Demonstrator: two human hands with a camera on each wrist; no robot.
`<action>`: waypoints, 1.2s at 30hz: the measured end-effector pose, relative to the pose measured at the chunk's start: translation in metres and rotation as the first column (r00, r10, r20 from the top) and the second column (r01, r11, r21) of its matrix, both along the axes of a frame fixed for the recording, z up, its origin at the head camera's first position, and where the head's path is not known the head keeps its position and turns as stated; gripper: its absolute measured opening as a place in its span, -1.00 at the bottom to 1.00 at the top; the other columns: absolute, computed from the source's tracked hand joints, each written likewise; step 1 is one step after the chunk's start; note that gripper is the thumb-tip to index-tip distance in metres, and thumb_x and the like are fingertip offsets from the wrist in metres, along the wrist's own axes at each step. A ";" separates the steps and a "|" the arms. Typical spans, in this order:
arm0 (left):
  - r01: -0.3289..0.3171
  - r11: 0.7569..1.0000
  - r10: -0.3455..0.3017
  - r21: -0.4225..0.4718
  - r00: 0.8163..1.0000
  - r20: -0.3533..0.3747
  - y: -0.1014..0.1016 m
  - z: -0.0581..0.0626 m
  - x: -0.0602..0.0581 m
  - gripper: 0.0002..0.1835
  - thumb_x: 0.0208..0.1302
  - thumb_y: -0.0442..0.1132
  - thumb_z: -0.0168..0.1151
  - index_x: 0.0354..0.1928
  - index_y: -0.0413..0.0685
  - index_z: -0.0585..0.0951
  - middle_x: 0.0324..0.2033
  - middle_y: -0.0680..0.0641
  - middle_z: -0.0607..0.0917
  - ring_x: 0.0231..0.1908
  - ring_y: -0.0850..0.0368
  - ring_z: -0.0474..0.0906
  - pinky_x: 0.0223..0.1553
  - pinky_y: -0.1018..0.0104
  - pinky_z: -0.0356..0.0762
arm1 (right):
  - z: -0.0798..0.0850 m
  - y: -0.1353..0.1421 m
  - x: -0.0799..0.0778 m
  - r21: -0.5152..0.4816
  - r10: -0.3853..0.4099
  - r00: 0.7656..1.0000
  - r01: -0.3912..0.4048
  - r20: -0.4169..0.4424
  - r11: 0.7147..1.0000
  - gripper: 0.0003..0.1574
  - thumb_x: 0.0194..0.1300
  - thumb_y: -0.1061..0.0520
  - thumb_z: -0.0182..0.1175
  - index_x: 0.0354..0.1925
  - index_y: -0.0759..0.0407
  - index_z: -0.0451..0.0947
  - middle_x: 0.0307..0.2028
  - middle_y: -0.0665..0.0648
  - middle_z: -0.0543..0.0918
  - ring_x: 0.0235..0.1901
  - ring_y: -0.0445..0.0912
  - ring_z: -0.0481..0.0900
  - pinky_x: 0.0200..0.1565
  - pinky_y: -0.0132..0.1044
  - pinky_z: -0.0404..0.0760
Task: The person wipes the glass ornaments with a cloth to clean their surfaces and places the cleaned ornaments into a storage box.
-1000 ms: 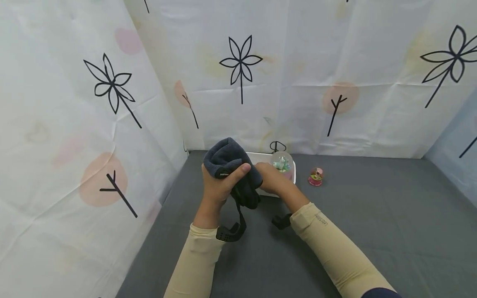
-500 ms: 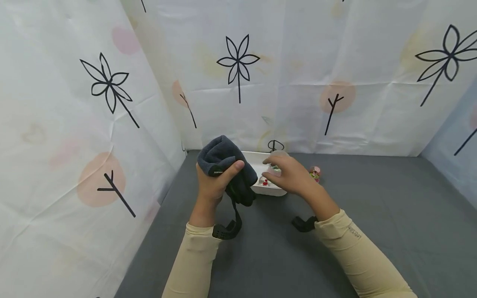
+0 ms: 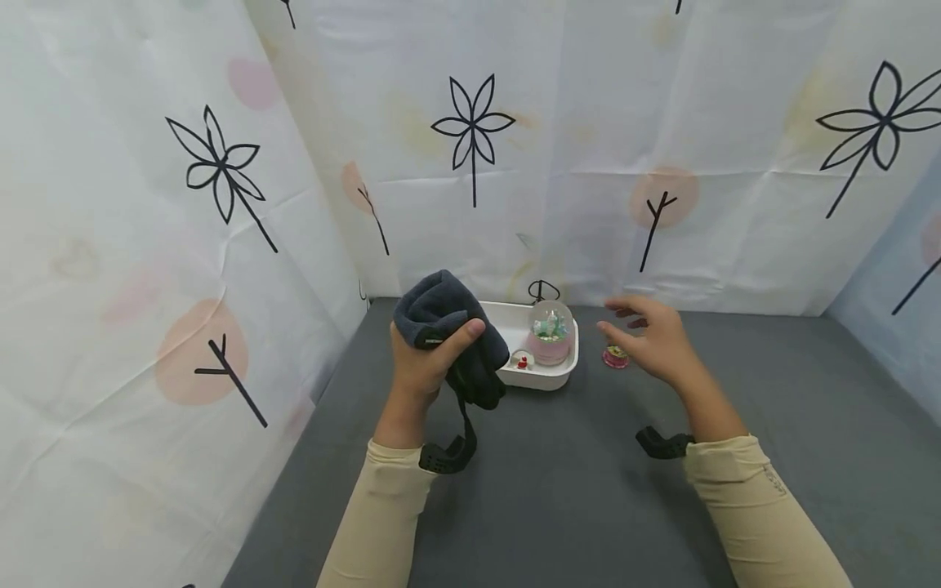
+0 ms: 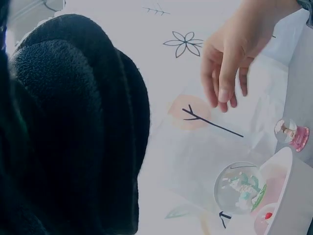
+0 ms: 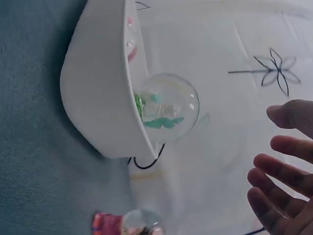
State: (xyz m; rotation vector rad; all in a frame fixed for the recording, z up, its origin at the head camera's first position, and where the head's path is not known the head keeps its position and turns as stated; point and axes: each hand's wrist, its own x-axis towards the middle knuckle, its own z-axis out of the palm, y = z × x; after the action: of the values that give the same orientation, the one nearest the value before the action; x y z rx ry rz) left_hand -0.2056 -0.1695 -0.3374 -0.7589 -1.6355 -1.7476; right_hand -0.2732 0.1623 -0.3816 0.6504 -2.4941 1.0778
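In the head view my left hand (image 3: 426,367) grips a folded dark grey-blue cloth (image 3: 444,302), thumb across its front. That cloth fills the left side of the left wrist view. My right hand (image 3: 654,335) has its fingers spread and nothing in them. It hovers by a small pink-based snow globe (image 3: 615,358), partly covering it in the head view. A larger snow globe (image 3: 549,331) with a pink base stands in a white tray (image 3: 540,382). Beside it in the tray is a small clear globe with a red figure (image 3: 523,360).
A grey cloth-covered table (image 3: 559,490) runs back to a white printed curtain (image 3: 588,122). Another curtain closes off the left side (image 3: 110,286). The cloth in my left hand hides the tray's left part in the head view.
My right hand has come out of the tray and moved right, over to the small pink-based snow globe, uncovering the tray's globes. The left hand keeps its grip on the cloth.
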 end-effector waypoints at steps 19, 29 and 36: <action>0.023 1.000 -0.023 -0.012 1.000 -0.002 0.005 -0.003 -0.003 -0.69 0.22 -0.19 0.59 -0.29 -0.30 0.68 -0.40 -0.04 0.73 -0.42 0.06 0.73 -0.29 0.23 0.68 | -0.071 0.036 -0.029 -0.160 -0.042 0.957 0.091 0.288 0.983 -0.19 0.44 0.16 0.40 0.50 0.35 0.33 0.41 0.51 0.44 0.39 0.42 0.46 0.27 0.20 0.61; -0.009 0.999 0.010 -0.040 0.999 0.045 0.007 -0.007 -0.003 -0.57 0.19 -0.06 0.62 -0.27 -0.30 0.67 -0.39 0.02 0.72 -0.40 0.09 0.69 -0.30 0.26 0.66 | -0.092 0.038 -0.039 -0.092 -0.034 0.934 0.071 0.355 0.993 -0.02 0.41 0.15 0.42 0.57 0.44 0.17 0.39 0.59 0.46 0.34 0.46 0.49 0.26 0.33 0.54; -0.007 0.999 0.009 -0.044 0.999 0.052 0.009 -0.008 -0.004 -0.51 0.17 0.03 0.63 -0.27 -0.29 0.67 -0.39 0.02 0.73 -0.41 0.09 0.70 -0.31 0.25 0.68 | -0.098 0.039 -0.040 -0.049 -0.046 0.953 0.064 0.298 0.997 -0.10 0.33 0.24 0.47 0.46 0.52 0.30 0.20 0.62 0.60 0.19 0.46 0.60 0.21 0.35 0.53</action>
State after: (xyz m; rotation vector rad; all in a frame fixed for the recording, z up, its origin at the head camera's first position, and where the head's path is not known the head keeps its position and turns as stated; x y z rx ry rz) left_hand -0.2098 -0.1609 -0.3457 -0.7317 -1.7146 -1.7447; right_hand -0.3135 0.2010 -0.4799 0.4246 -2.6995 1.3061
